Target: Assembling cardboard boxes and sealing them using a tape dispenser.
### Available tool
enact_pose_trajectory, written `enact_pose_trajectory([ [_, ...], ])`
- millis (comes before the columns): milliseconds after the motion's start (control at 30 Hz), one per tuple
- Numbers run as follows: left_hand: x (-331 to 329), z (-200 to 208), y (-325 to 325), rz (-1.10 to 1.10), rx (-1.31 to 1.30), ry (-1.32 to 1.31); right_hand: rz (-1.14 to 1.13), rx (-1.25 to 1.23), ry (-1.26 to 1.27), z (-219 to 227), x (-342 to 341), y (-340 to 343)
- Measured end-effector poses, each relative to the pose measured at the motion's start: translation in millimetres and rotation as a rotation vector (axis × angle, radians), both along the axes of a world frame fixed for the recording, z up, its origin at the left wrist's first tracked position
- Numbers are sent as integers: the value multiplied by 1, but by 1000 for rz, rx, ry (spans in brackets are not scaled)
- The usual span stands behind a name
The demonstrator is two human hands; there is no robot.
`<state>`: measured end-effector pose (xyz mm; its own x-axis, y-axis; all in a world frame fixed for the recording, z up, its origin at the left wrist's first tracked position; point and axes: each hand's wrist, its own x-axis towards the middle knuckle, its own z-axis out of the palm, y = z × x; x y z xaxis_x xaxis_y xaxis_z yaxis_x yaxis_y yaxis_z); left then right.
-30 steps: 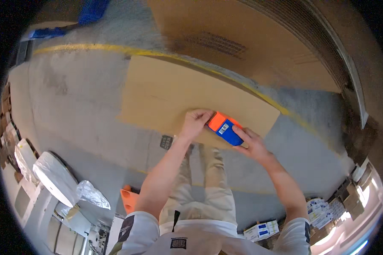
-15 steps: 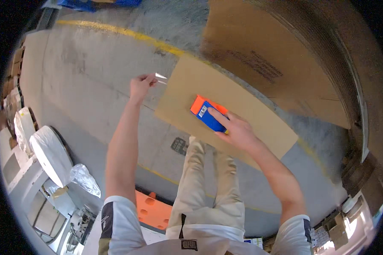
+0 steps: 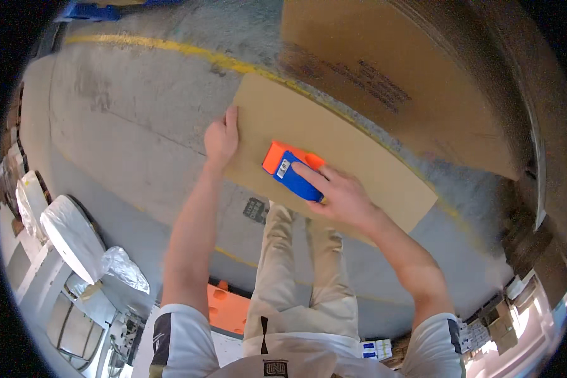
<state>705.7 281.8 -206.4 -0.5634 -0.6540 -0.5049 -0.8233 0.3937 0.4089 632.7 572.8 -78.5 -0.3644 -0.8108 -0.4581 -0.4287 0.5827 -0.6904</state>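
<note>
Since the earlier frame, the left hand (image 3: 222, 140) has come in to the left edge of the cardboard sheet (image 3: 372, 173). Mid-frame over that sheet, the blue-and-orange tape dispenser (image 3: 298, 182) sits in the right hand's (image 3: 346, 196) grasp. Whether the left fingers pinch anything, I cannot tell. If they press weakly, a dispenser tug could peel tape loose or skew the sheet.

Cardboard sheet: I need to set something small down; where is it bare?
The cardboard sheet is bare between the tape dispenser and the sheet's far edge, and between the right hand and the rightmost corner. It is crowded by the left edge, where the left hand is, and mid-sheet, under the dispenser.
</note>
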Motion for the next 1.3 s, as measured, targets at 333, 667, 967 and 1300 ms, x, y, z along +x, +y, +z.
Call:
enact_pose_trajectory([
  [333,37,-124,-120,4,-54,41,-117,87,112,-74,57,96],
  [667,81,-246,-261,10,-32,77,-205,319,108,-171,120,79],
  [967,136,-235,-34,-597,-563,255,-144,357,146,-189,131,159],
  [1300,165,-160,166,-1212,-63,38,-215,304,124,-145,113,174],
])
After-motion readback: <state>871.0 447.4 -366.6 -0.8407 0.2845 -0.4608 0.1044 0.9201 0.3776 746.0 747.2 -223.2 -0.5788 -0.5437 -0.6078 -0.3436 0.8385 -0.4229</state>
